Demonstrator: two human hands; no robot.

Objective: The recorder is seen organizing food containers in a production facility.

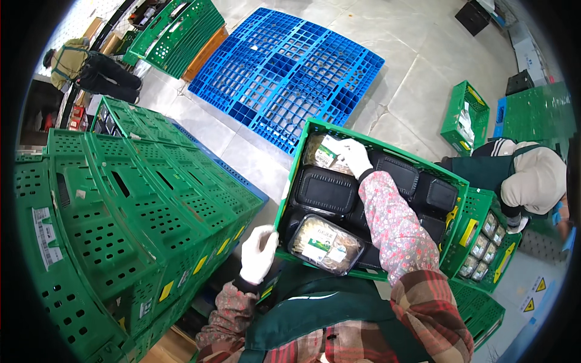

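Observation:
Before me is a green plastic crate (417,161) holding several black plastic trays (326,189), most of them bottom up. A film-wrapped tray of sprouts (327,245) lies face up at the crate's near left corner. In a white glove, my right hand (354,156) is on another labelled sprout tray (323,152) in the far left corner; its fingertips rest at that tray's right part, and whether they grip it is unclear. My left hand (259,254), also gloved in white, is at the crate's left near corner, thumb and fingers curved around its rim.
Stacked green crates (136,195) stand close on my left. A blue plastic pallet (286,72) lies on the floor ahead. To the right, a co-worker (522,177) bends beside a crate of small packed trays (488,245). Another person (91,68) stoops at shelves, far left.

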